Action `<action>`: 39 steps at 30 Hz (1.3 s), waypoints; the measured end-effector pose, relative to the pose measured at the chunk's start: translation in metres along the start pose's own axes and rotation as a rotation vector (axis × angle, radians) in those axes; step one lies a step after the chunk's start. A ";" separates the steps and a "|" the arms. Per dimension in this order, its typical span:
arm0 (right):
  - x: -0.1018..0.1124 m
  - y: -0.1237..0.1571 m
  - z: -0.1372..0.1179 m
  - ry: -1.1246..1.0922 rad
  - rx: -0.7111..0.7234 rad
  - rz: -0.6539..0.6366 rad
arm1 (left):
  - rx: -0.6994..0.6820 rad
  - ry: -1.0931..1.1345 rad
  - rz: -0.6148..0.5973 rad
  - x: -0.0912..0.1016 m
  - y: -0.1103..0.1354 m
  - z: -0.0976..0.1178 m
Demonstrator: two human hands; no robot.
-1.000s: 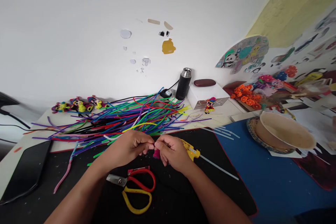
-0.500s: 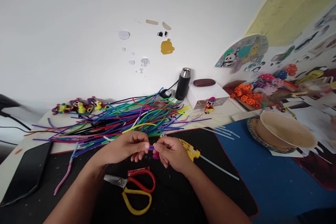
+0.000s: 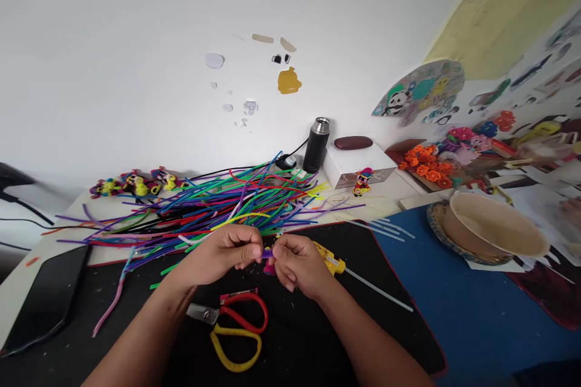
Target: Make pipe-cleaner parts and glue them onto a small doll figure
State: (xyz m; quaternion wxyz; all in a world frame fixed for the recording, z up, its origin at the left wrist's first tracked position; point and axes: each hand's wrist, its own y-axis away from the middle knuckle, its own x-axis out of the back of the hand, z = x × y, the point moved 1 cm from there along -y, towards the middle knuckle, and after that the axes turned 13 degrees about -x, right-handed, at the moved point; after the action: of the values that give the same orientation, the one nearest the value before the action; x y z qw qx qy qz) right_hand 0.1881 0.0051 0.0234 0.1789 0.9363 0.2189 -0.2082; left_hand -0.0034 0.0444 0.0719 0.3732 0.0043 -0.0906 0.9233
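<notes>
Between my two hands is a short purple pipe cleaner (image 3: 267, 254), mostly covered by fingers. My left hand (image 3: 236, 252) pinches one end of it between thumb and fingertips. At the other end, my right hand (image 3: 297, 263) pinches it the same way. A small magenta piece (image 3: 269, 268) shows just under the fingers; whether it is joined to the purple one I cannot tell. Scissors (image 3: 238, 326) with one red and one yellow handle lie on the black mat below my hands. Partly behind my right hand lies a yellow glue gun (image 3: 333, 263) with a clear glue stick.
A heap of coloured pipe cleaners (image 3: 218, 199) spreads behind my hands. A black phone (image 3: 45, 296) lies left. Several small dolls (image 3: 136, 182), a thermos (image 3: 316, 145), a white box (image 3: 358, 160) and another doll (image 3: 363, 181) stand along the wall. A beige bowl (image 3: 499, 224) is right.
Both hands have shifted slightly to the right, and a little more of the purple pipe cleaner shows between them. Both pinches still hold.
</notes>
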 end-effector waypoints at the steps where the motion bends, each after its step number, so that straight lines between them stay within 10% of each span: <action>1: 0.001 -0.001 0.000 -0.013 0.006 0.029 | 0.008 -0.062 0.003 0.000 0.000 0.001; 18: -0.017 0.015 0.004 -0.206 -0.067 0.221 | -0.393 -1.039 -0.113 -0.012 0.002 0.028; 26: -0.027 0.039 0.033 -0.240 -0.138 0.282 | -0.389 -1.011 -0.276 -0.027 0.014 0.028; 32: -0.036 0.057 0.058 -0.257 -0.250 0.192 | -0.130 -0.840 -0.061 0.003 -0.001 -0.001; 39: -0.036 0.064 0.076 -0.178 -0.256 0.142 | -0.293 -0.816 -0.387 0.003 -0.055 -0.037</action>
State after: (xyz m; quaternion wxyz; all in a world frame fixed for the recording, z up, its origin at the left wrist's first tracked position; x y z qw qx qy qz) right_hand 0.1657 -0.0936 -0.0089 0.3297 0.8968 0.1604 -0.2478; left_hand 0.0350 0.0917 0.0447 0.4690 0.3306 -0.3565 0.7374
